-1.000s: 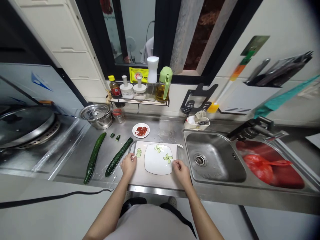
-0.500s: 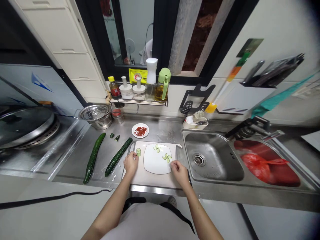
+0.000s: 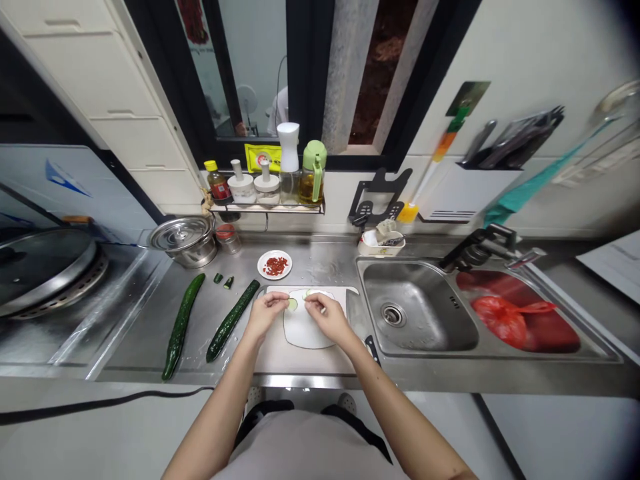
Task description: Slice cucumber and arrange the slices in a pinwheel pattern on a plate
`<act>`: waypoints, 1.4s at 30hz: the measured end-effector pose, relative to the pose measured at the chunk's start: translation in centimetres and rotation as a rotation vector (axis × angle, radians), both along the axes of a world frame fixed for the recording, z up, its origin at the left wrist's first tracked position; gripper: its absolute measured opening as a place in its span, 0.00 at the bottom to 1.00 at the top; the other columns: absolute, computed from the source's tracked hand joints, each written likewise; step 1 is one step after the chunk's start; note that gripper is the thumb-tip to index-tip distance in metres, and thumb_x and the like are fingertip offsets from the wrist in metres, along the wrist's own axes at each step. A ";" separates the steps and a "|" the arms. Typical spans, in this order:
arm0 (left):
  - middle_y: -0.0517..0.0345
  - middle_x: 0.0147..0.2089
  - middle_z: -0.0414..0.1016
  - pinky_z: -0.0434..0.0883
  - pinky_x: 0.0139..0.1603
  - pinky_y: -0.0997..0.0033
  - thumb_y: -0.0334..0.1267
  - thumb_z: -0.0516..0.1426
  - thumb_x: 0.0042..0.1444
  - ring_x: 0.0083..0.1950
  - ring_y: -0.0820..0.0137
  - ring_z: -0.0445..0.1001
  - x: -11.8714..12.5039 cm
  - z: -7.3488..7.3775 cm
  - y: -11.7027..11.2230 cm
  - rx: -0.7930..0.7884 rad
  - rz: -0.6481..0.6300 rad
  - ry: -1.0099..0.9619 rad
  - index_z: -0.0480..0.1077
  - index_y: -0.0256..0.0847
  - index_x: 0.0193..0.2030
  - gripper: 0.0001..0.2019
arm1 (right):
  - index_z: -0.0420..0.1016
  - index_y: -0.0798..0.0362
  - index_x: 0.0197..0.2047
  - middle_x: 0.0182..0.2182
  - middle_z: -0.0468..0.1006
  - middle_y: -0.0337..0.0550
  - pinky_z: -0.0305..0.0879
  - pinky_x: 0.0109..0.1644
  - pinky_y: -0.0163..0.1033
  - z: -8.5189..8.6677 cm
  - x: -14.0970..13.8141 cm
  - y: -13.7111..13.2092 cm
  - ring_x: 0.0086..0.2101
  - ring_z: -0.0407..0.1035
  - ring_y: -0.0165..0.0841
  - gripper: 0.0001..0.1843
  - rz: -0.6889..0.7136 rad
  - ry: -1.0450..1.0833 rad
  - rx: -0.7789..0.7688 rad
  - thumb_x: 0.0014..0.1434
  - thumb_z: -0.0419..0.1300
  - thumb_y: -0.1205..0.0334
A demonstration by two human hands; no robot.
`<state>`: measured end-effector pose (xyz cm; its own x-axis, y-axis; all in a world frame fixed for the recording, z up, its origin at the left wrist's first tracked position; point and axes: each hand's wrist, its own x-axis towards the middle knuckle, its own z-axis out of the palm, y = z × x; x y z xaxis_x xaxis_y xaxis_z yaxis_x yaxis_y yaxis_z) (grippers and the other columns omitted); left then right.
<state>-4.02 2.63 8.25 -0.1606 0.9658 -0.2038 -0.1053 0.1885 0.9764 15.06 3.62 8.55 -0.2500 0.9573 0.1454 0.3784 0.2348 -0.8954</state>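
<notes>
My left hand [image 3: 266,312] and my right hand [image 3: 325,315] meet over the far left part of a white plate [image 3: 305,330] that lies on a white cutting board [image 3: 300,357]. A thin cucumber slice [image 3: 293,304] is pinched between the fingertips of both hands. More slices at the plate's far edge [image 3: 313,293] are partly hidden by my right hand. Left of the board lie two whole cucumbers [image 3: 233,320] [image 3: 181,323] and two cut cucumber ends [image 3: 223,280].
A small dish of red chilli [image 3: 275,265] stands behind the board. A steel pot [image 3: 184,239], a condiment shelf [image 3: 265,193] and a wok lid [image 3: 43,263] are at the left. The sink [image 3: 415,313] and a basin holding a red bag [image 3: 510,317] are at the right.
Both hands have moved from the board's sides to meet over the plate. My left hand picked a slice from the pile on the board, and both hands now pinch it.
</notes>
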 end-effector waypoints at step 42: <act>0.60 0.29 0.71 0.64 0.34 0.76 0.51 0.63 0.44 0.30 0.75 0.64 3.9 4.1 -0.7 0.111 -0.088 0.017 0.72 0.37 0.32 0.17 | 0.71 0.51 0.29 0.28 0.73 0.39 0.60 0.37 0.35 4.0 0.9 0.6 0.33 0.66 0.31 0.11 0.119 -0.047 0.276 0.61 0.56 0.58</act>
<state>-0.14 1.94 12.33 -0.0770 0.9927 -0.0932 -0.0766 0.0874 0.9932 15.93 4.26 12.51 -0.3703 0.8469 0.3816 0.3729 0.5117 -0.7740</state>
